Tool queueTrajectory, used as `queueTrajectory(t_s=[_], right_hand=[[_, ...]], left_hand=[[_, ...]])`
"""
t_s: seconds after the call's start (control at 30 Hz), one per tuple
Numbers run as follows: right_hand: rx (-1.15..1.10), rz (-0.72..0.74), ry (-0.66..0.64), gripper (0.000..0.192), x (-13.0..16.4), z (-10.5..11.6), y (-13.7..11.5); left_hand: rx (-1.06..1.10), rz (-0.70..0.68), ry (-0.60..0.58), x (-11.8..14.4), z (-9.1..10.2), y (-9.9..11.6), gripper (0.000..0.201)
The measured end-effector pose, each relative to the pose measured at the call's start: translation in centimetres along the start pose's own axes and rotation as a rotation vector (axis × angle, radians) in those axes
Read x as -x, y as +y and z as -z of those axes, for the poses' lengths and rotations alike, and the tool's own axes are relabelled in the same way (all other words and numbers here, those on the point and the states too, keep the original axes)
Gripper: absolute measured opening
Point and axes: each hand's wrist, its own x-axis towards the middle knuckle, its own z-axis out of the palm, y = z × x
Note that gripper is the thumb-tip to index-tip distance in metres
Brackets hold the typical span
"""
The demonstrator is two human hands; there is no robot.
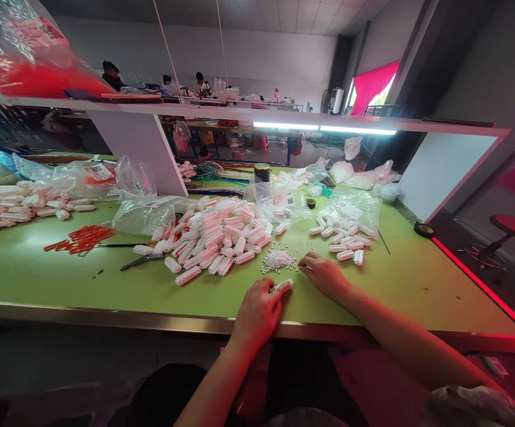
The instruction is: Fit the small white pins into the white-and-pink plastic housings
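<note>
My left hand (pixel 258 309) is closed round a white plastic connector housing (pixel 284 286) just above the front of the green table. Its fingers cover one end of the piece. To the right, my right hand (pixel 323 274) has its thumb and fingertips pinched together at the edge of a small heap of tiny white plugs (pixel 279 259). Whatever lies between those fingertips is too small to make out clearly. Behind the left hand rises a large pile of white connector housings (pixel 215 234). A smaller group of the same housings (pixel 346 240) spills from a clear bag beyond my right hand.
Orange plastic strips (pixel 82 238) and dark-handled pliers (pixel 144 260) lie left of the pile. More housings (pixel 21 204) are at the far left. A roll of black tape (pixel 424 230) sits at the right edge. A shelf (pixel 221 114) with a lamp spans the table (pixel 106 279).
</note>
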Motion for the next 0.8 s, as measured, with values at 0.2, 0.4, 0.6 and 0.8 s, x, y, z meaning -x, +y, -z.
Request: queueTrajectory(t_s=[0.2, 0.4, 0.6, 0.8], right_hand=[[0.010, -0.053, -0.029, 0.006, -0.4, -1.0, 0.0], [-0.117, -0.045, 0.007, 0.008, -0.5, -1.3, 0.9], [-0.257, 0.043, 0.078, 0.012, -0.3, -0.8, -0.2], [-0.055, 0.222, 0.014, 0.020, 1.0, 0.1, -2.6]], left_hand=[[0.038, 0.017, -0.001, 0.0, 0.1, -0.1, 0.050], [0.051, 0.043, 0.017, 0.2, -0.4, -0.3, 0.044], [0.034, 0.072, 0.039, 0.1, -0.5, -0.2, 0.038], [0.021, 0.070, 0.064, 0.0, -0.4, 0.0, 0.034]])
